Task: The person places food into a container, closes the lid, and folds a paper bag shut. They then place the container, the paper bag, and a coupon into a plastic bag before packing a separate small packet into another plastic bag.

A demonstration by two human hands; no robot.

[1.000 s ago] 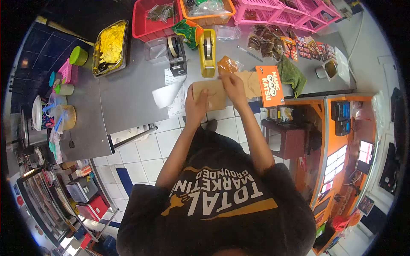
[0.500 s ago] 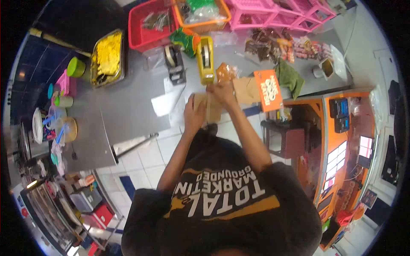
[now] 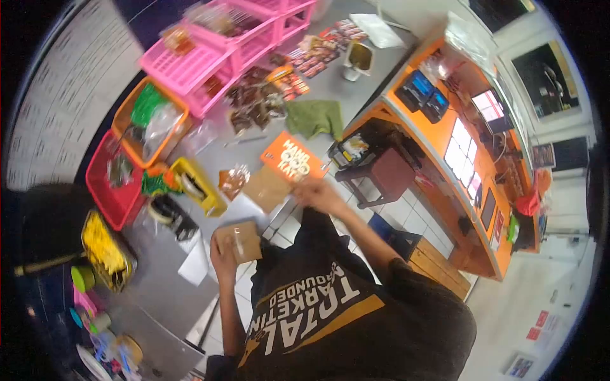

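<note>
My left hand (image 3: 223, 257) grips a small brown cardboard box (image 3: 245, 244) by its left side, with a strip of clear tape across its top. Farther right, my right hand (image 3: 318, 194) is at the lower edge of an orange printed card (image 3: 295, 157). Its fingertips are blurred and overlap the corner of a flat brown cardboard piece (image 3: 264, 189), so I cannot tell whether they grip it. A yellow tape dispenser (image 3: 202, 190) and a black tape dispenser (image 3: 171, 216) stand beyond the box. Between the yellow dispenser and the cardboard lies an orange-brown plastic packet (image 3: 233, 180).
Red (image 3: 114, 181) and orange bins (image 3: 150, 124) and pink baskets (image 3: 190, 66) line the back. Dark packets (image 3: 255, 98) lie near a green cloth (image 3: 314, 118). A tray of yellow food (image 3: 105, 247) is at left. A stool (image 3: 387, 178) stands by the orange counter (image 3: 438, 152).
My view has swung to the right. My right hand has left the box and the tape dispenser and moved right to the orange card and flat cardboard. My left hand still holds the box.
</note>
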